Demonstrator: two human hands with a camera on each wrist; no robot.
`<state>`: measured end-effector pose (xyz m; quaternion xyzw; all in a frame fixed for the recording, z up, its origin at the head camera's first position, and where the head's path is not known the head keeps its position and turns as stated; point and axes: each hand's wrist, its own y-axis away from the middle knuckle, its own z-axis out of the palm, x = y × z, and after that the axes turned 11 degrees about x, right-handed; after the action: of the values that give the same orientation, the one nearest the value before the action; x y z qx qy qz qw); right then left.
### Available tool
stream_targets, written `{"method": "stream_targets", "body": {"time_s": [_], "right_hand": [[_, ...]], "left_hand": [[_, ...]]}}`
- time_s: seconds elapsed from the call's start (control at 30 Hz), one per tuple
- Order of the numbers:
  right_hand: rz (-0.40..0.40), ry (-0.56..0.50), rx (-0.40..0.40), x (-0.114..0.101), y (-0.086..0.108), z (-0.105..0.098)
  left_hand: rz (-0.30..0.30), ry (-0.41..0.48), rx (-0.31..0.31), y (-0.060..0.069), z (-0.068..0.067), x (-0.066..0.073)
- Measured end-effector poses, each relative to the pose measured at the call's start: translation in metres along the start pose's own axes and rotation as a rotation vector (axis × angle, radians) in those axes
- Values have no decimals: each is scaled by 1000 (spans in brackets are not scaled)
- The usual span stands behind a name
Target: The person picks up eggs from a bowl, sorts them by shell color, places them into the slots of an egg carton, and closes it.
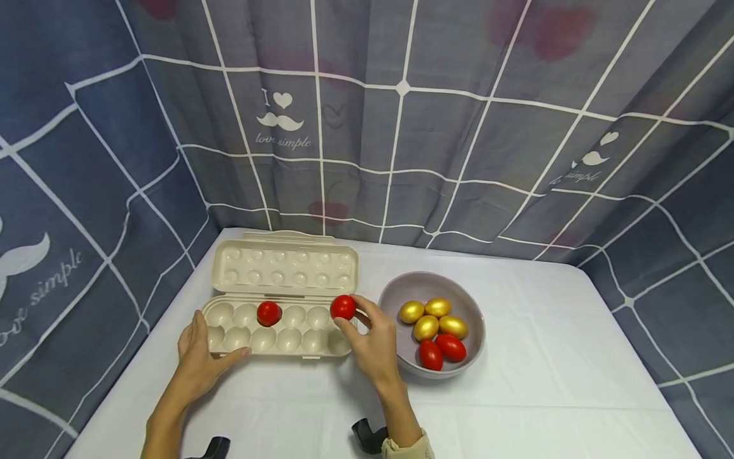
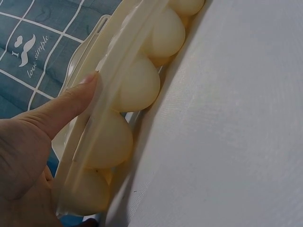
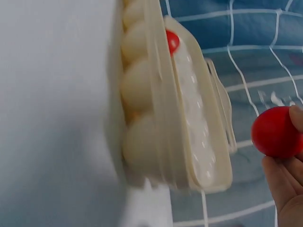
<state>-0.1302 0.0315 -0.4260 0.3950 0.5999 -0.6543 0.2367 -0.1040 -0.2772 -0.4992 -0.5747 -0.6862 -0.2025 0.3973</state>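
**Red egg [image 1: 343,307] held up at the right end of the egg carton [image 1: 288,341]**

The work in hand looks to be loading the carton, with the carrying step under way and the egg not yet set down. In the right wrist view it hangs apart from the carton; in the head view it covers the back row's right-end cup. One red egg in the carton [image 1: 269,313] sits third from the left in that row. The next move probably calls for choosing a cup, lowering gently and letting go.

The right hand [image 1: 375,341] pinches the egg between thumb and fingers, parted only by its breadth. The left hand [image 1: 197,363] is spread around the near left corner, thumb pressing the front rim, fingers along the end. To the right, the bowl [image 1: 410,287] holds four golden eggs [image 1: 426,328] and two more red eggs [image 1: 450,348].
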Motion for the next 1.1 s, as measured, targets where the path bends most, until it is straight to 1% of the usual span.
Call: {"method": "stream_targets", "body": {"time_s": [0.03,0.07,0.2,0.3,0.37,0.47,0.53,0.6,0.7,0.8,0.97,1.1], "right_hand": [[13,-16,-6,-6,1,4],[26,-24,-10,-6,3,8],[12,-50,-11,-5,11,22],[4,-69,6,-4,15,30],[31,-89,6,-3,16,35],[93,-105,-16,1,16,40],[132,-101,-33,6,17,44],[165,-91,-38,17,20,48],[215,-96,-27,37,24,54],[237,-81,-11,54,25,62],[235,-30,18,62,20,75],[243,-5,-3,63,18,87]], "left_hand": [[1,0,0,0,0,0],[2,1,1,0,0,0],[-8,-11,-2,0,-1,0],[-9,-13,-1,0,-2,0],[-2,-9,6,0,-2,0],[5,-4,17,-1,-2,1],[2,2,16,0,-2,2],[-5,7,11,1,0,3],[-12,21,3,2,3,3],[-12,31,7,2,4,3],[-10,26,5,1,3,3],[-16,14,8,3,1,2]]}}
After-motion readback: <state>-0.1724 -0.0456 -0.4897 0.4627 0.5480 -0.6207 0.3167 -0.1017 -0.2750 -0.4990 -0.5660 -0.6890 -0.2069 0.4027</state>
